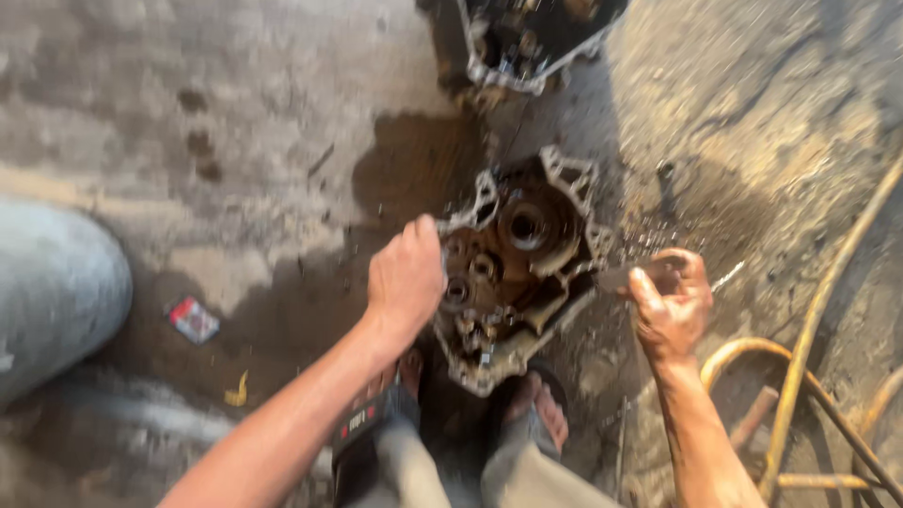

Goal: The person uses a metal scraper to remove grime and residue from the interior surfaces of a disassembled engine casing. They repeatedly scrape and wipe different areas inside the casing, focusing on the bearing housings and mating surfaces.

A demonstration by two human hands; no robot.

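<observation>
The engine casing [522, 268] lies on the stained concrete floor [235, 141], open side up, directly in front of the person's sandalled feet [536, 409]; its interior — gears and a round bearing seat — is coated in brown grime. The left hand [406, 275] is closed over the casing's left rim, fingers curled tight on the edge. The right hand [670, 306] sits just beside the casing's right edge, clenched around a small dark tool [628, 277] whose tip points at the rim; whether the tip touches the metal cannot be told, the picture being blurred. The two hands are apart, one on each side of the casing. A second casing [527, 42] lies farther away, near the top edge; yellow hoses [809, 348] curve along the right; a small red-and-white packet [193, 320] lies on the floor to the left — well apart from the work.
</observation>
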